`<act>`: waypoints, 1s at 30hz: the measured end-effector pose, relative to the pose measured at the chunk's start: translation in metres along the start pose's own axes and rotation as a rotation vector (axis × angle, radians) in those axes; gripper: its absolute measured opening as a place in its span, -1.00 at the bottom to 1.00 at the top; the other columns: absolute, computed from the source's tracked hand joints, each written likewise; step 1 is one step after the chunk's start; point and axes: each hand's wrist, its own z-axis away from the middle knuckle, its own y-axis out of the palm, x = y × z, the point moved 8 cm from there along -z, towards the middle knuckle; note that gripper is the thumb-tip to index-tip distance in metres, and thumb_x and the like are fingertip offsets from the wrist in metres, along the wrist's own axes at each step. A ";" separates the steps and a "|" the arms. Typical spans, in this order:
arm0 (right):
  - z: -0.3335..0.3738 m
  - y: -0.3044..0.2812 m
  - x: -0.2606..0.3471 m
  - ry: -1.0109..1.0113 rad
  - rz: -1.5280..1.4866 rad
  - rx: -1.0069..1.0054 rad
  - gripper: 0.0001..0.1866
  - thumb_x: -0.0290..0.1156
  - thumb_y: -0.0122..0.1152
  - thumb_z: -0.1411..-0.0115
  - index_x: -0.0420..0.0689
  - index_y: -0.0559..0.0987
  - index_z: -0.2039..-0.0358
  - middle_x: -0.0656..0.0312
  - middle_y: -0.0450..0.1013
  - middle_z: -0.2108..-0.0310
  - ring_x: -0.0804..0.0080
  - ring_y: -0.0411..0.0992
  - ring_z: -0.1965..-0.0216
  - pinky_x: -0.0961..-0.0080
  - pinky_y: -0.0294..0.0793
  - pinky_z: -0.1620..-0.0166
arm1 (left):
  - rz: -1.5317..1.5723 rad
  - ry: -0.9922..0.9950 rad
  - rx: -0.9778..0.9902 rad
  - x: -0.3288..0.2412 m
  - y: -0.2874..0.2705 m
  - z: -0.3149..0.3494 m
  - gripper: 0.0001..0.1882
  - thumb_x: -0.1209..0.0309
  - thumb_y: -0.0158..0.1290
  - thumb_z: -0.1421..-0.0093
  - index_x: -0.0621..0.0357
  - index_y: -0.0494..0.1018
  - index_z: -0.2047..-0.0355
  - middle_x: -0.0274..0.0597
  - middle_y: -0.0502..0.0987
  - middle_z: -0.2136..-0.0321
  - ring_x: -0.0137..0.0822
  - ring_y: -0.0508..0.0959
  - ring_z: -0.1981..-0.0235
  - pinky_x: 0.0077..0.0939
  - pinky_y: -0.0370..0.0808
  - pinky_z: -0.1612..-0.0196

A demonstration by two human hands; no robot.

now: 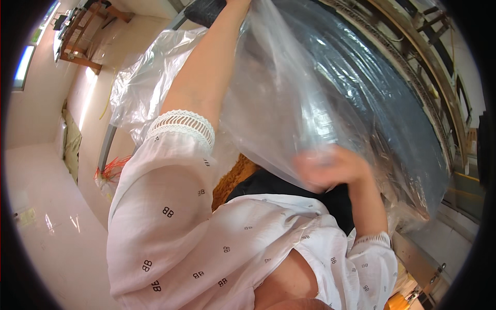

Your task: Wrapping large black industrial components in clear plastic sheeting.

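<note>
A large sheet of clear plastic film (279, 98) hangs in front of me, its folds running from the upper edge down toward my right hand. My left forearm (204, 67) reaches up and forward along it; the hand itself lies beyond the top of the picture. My right hand (333, 168), smeared by motion, is at the sheet's near edge by my lap, its fingers curled with the film gathered at them. Under the film on the right is a wide, dark grey-blue surface (382, 93) with shiny wrinkled plastic over it.
A wooden frame (434, 67) curves along the far right. Grey metal legs (106, 147) stand at the left, beside a bundle of red strings (112, 168). A wooden bench (77, 36) is far left on the pale floor. Brown fuzzy material (235, 178) shows by my lap.
</note>
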 end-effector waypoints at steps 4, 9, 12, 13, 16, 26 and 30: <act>0.245 -0.021 0.056 -1.252 -0.310 -0.805 -0.62 -0.13 0.16 -0.01 -0.19 0.47 0.31 0.11 0.42 0.28 0.26 0.39 0.26 0.30 0.37 0.16 | 0.063 0.021 0.024 -0.003 0.016 0.005 -0.71 0.26 -0.02 -0.09 0.29 0.43 0.36 0.11 0.49 0.39 0.02 0.47 0.29 -0.24 0.37 0.20; 0.409 0.062 0.065 -0.496 0.360 -1.591 -0.67 -0.29 -0.05 -0.17 -0.26 0.50 0.18 0.07 0.45 0.18 0.30 0.46 0.26 0.45 0.46 0.20 | 0.051 -0.011 -0.041 -0.009 -0.011 0.002 -0.80 0.36 -0.04 -0.10 0.29 0.40 0.38 0.01 0.49 0.43 -0.17 0.50 0.35 -0.38 0.40 0.26; 0.511 0.125 -0.007 -0.216 0.475 -1.792 -0.68 -0.34 -0.10 -0.20 -0.26 0.51 0.17 0.08 0.46 0.18 0.32 0.47 0.25 0.48 0.46 0.19 | 0.049 -0.066 -0.034 -0.011 0.007 0.004 -0.63 0.18 0.15 0.04 0.25 0.48 0.34 -0.09 0.54 0.43 -0.23 0.52 0.37 -0.40 0.43 0.24; 0.511 0.143 -0.023 -0.219 0.464 -1.885 -0.68 -0.34 -0.10 -0.20 -0.26 0.51 0.17 0.09 0.46 0.19 0.32 0.47 0.25 0.49 0.46 0.19 | 0.109 -0.056 -0.077 -0.024 -0.003 0.009 -0.72 0.27 0.14 0.03 0.26 0.48 0.43 -0.07 0.52 0.47 -0.17 0.50 0.43 -0.35 0.41 0.30; 0.499 0.186 -0.054 -0.235 0.457 -2.132 -0.69 -0.34 -0.09 -0.20 -0.25 0.51 0.16 0.10 0.47 0.20 0.34 0.47 0.26 0.51 0.46 0.19 | 0.132 -0.137 -0.221 0.027 -0.019 -0.017 -0.72 0.32 0.12 0.05 0.31 0.47 0.41 -0.08 0.52 0.48 -0.26 0.50 0.45 -0.39 0.43 0.32; 0.723 0.228 -0.177 -0.209 0.783 -3.020 -0.70 -0.32 -0.05 -0.20 -0.23 0.52 0.19 0.16 0.49 0.26 0.40 0.46 0.27 0.57 0.44 0.22 | -0.140 0.153 0.269 -0.036 0.031 0.012 -0.64 0.18 0.03 -0.08 0.26 0.46 0.31 -0.04 0.53 0.35 -0.16 0.51 0.30 -0.38 0.39 0.20; 0.783 0.176 -0.073 1.152 1.090 -2.536 -0.66 -0.30 0.03 -0.14 0.02 0.45 0.04 0.19 0.43 0.12 0.32 0.40 0.11 0.43 0.33 0.07 | -0.093 0.233 0.349 -0.080 0.054 0.054 -0.69 0.22 0.00 -0.12 0.23 0.45 0.30 -0.06 0.51 0.37 -0.15 0.50 0.29 -0.37 0.38 0.20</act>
